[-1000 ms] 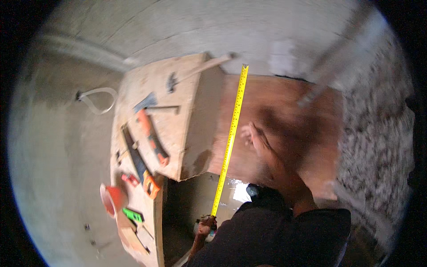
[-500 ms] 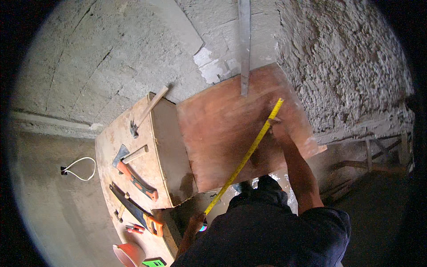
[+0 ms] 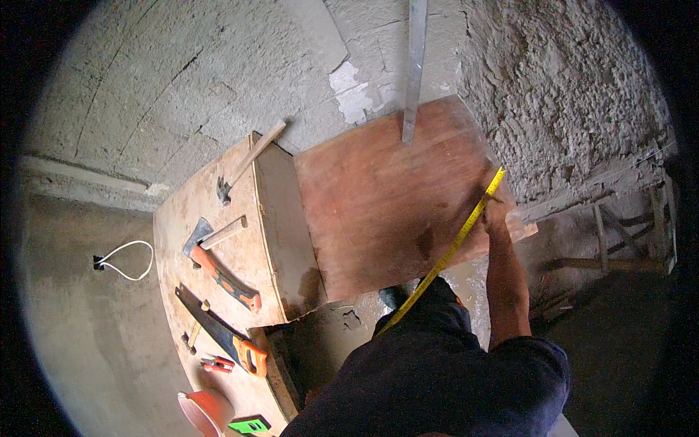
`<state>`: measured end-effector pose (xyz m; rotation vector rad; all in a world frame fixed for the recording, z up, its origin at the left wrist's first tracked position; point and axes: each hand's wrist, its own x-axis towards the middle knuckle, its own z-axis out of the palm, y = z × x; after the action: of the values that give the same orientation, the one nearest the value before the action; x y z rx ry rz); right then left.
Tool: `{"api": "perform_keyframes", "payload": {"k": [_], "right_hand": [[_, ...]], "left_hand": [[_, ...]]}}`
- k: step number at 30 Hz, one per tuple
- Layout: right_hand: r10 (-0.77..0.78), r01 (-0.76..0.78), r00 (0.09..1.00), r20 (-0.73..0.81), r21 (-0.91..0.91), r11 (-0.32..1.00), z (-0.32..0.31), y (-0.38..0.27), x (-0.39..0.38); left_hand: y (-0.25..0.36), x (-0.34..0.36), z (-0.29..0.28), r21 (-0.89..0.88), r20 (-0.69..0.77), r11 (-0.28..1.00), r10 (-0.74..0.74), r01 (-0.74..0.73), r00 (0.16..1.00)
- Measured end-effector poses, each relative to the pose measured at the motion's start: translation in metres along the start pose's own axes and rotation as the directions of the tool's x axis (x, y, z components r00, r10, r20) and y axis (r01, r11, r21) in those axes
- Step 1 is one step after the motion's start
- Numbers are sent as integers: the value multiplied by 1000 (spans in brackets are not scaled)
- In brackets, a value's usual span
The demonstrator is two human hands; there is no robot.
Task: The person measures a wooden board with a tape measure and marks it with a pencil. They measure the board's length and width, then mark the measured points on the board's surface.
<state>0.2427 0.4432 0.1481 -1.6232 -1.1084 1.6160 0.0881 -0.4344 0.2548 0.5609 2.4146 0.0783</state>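
My right hand (image 3: 496, 211) grips the extended yellow blade of a tape measure (image 3: 459, 240), a little short of its free end. The blade slants down to the left and passes out of sight behind my dark shirt, so its case is hidden. Beneath it lies a reddish-brown wooden board (image 3: 386, 197), whose right edge is close to my right hand. My left hand is hidden by my body.
On the pale wooden box (image 3: 178, 240) at left lie a claw hammer (image 3: 247, 164), a hatchet (image 3: 222, 273), a handsaw (image 3: 226, 339), red-handled pliers (image 3: 216, 364), and a pinkish bucket (image 3: 206, 411). A metal straightedge (image 3: 413, 80) leans onto the board. Rough plaster walls stand behind.
My right hand has moved right with the tape blade, toward the board's right edge. My left hand, seen before at the tape's case, has gone out of sight behind my body.
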Motion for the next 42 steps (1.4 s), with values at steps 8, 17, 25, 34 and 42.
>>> {"api": "perform_keyframes", "payload": {"k": [8,17,25,34,42], "right_hand": [[-180,178,982,49,36,983,53,8,40],[32,-51,993,111,172,984,92,-39,67],[50,-66,996,73,223,973,117,11,126],[104,-106,994,20,163,981,108,-5,129],[-219,183,974,52,385,904,117,32,142]], "left_hand": [[45,63,-26,121,-59,990,79,-71,995],[180,97,-153,-237,-339,970,-25,-59,941],[259,124,-220,107,-337,994,48,-13,940],[309,152,-235,27,-305,998,-44,55,951],[320,148,-257,209,-270,975,136,-79,953]]}}
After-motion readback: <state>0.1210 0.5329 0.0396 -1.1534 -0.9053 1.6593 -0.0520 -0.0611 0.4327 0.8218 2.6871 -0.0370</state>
